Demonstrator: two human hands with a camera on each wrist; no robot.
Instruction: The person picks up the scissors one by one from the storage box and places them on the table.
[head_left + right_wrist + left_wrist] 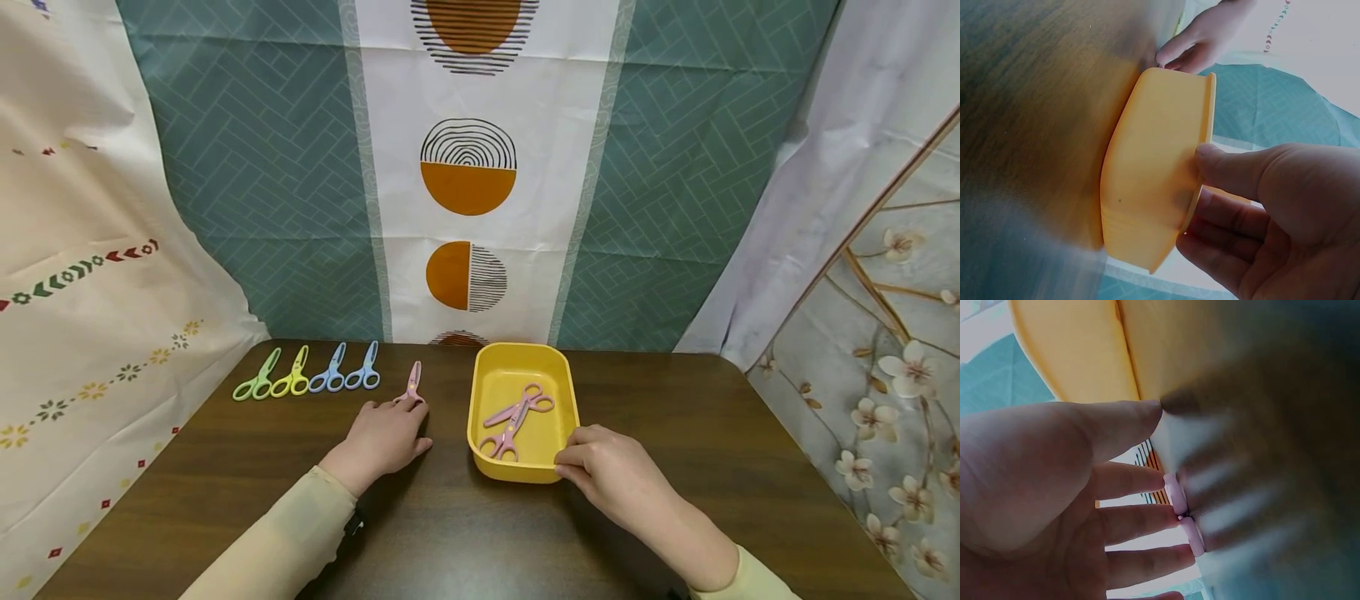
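Note:
My left hand [384, 440] touches the handle loops of a pair of pink scissors [415, 379] lying on the table. In the left wrist view its fingers are nearly straight, with fingertips on the pink loops [1175, 495] and the thumb apart from them. A yellow plastic tray [517, 472] stands just right of that hand. Two pairs of pink scissors [514, 423] lie crossed inside it. My right hand [613, 468] pinches the tray's rim at the near right corner, thumb outside and fingers inside, as the right wrist view shows.
Left of the pink scissors, a row along the table's back holds green scissors [268, 367], yellow scissors [300, 362] and two blue pairs [337, 359]. The brown wooden table [480, 533] ends at a patterned curtain [645, 208]. Printed cloths hang at both sides.

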